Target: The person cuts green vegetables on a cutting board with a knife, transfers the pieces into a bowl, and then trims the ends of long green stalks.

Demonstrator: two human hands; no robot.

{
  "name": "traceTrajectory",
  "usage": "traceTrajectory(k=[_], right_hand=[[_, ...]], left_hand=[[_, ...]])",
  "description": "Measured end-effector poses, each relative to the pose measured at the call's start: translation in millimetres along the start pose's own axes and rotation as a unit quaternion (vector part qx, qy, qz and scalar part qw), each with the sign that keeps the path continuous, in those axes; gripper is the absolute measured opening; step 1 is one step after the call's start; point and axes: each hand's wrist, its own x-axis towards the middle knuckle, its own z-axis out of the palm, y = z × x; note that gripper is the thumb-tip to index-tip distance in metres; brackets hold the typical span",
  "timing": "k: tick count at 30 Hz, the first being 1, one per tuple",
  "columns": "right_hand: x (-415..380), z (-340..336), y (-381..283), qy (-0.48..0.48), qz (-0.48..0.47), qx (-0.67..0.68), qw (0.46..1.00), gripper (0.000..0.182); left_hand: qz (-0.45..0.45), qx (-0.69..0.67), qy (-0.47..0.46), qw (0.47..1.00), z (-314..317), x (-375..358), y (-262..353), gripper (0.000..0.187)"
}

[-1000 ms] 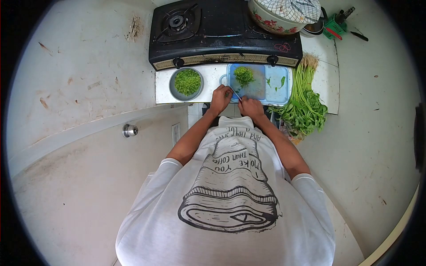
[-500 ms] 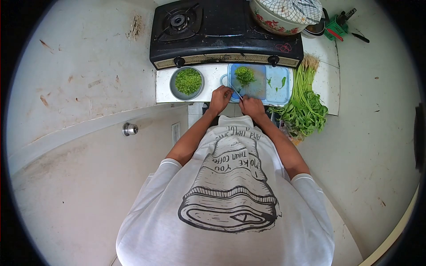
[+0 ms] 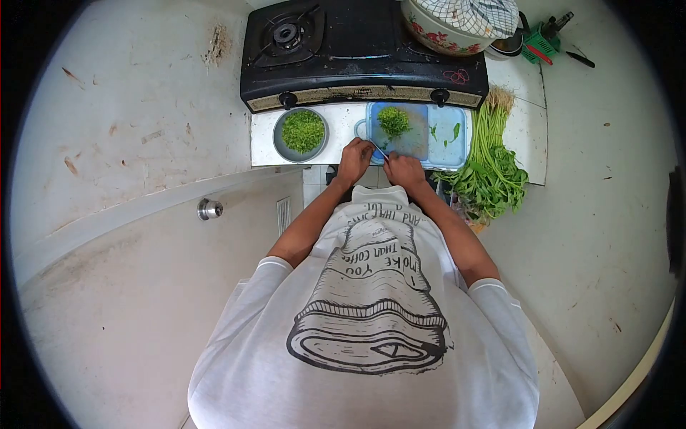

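My right hand [image 3: 404, 171] is closed around the handle of a knife [image 3: 380, 151], whose blade slants up and left over the near left part of the blue cutting board [image 3: 418, 146]. My left hand [image 3: 355, 159] is at the board's near left corner, fingers pinched close to the blade. What those fingers hold is too small to make out. A small heap of chopped greens [image 3: 394, 122] lies farther back on the board. Left of it stands a grey bowl [image 3: 277, 143] filled with finely chopped greens [image 3: 303, 131].
A light blue tray [image 3: 463, 136] with a few loose leaves [image 3: 456, 131] sits under the board. To its right, a bunch of leafy stalks [image 3: 493, 157] hangs over the counter edge. Behind are a black gas stove [image 3: 361, 57], a floral pot [image 3: 446, 36] and a green basket [image 3: 541, 46].
My right hand has shifted slightly left, and the knife's blade has dropped a little lower toward my left fingers. The greens and bowl have stayed in place.
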Motion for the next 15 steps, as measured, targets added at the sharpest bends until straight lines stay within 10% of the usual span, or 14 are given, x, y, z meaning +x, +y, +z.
traceTrajectory(k=[15], right_hand=[[-3.9,-18.5,16.2,0.01,0.063,0.016,0.998,0.036]], left_hand=[[0.109,0.091,-0.014,0.99,2.5,16.6,5.0,0.006]])
